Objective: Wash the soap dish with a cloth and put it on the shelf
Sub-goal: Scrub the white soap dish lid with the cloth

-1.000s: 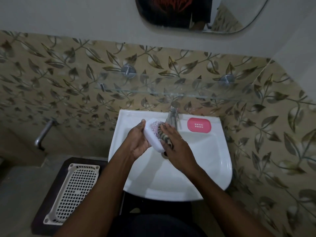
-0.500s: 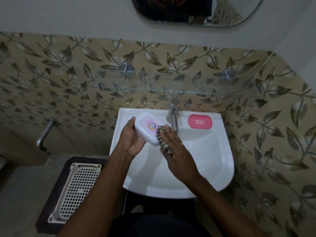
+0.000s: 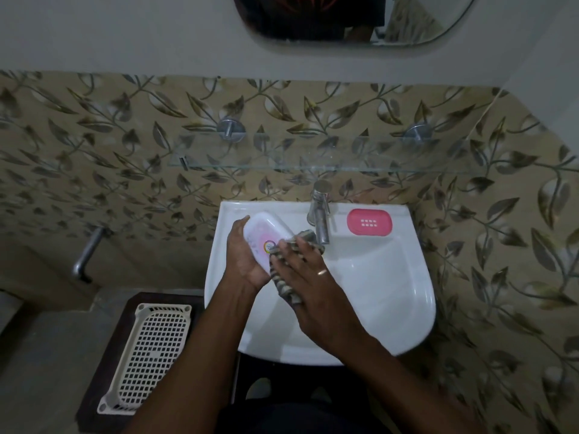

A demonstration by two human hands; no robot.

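The washing was under way, by my judgement. The left hand (image 3: 247, 261) gripped the dish (image 3: 266, 234) over the sink (image 3: 391, 292), while the right hand (image 3: 316, 286) pressed the cloth (image 3: 282, 277) against it, fingers closed on the cloth. The shelf (image 3: 313, 158) above stood bare; placing remained.

Compared with one second earlier, the white oval plastic soap dish (image 3: 266, 234) has been turned in the left hand (image 3: 247, 261): its perforated face has given way to a smooth face bearing a small round sticker. The dish now lies flatter and farther toward the basin's back-left corner. The right hand (image 3: 313, 286) has slid the grey-striped cloth (image 3: 286, 267) from the dish's centre to its near lower edge.
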